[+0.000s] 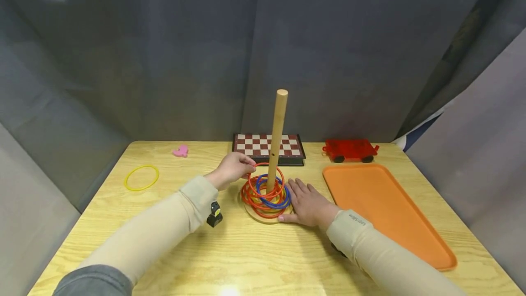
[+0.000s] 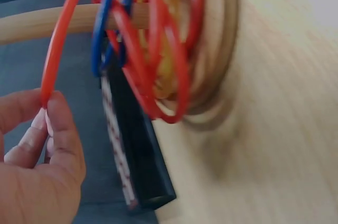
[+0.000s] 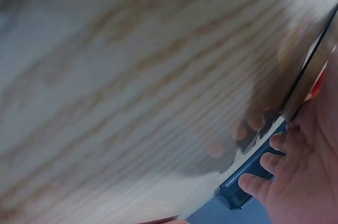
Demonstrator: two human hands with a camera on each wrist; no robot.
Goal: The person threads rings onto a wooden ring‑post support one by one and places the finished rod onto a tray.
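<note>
A wooden peg [image 1: 277, 127] stands upright on a round wooden base [image 1: 256, 216]. Several red and blue rings, with some yellow among them, lie loosely stacked around its foot. My left hand [image 1: 235, 169] pinches one red ring [image 2: 54, 49] between thumb and fingers, at its left side. That ring appears to encircle the peg, tilted, above the stack. To the right of the rings, my right hand [image 1: 307, 203] rests against the base with fingers spread and straight. In the right wrist view its palm and fingertips show beside the base's edge; the rings are mostly hidden there.
Behind the peg lies a folded chessboard box [image 1: 295, 149]. A red toy cart [image 1: 350, 149] stands at the back right, with an orange tray [image 1: 382, 214] in front of it. Toward the left are a yellow ring [image 1: 139, 190] and a small pink toy [image 1: 181, 151].
</note>
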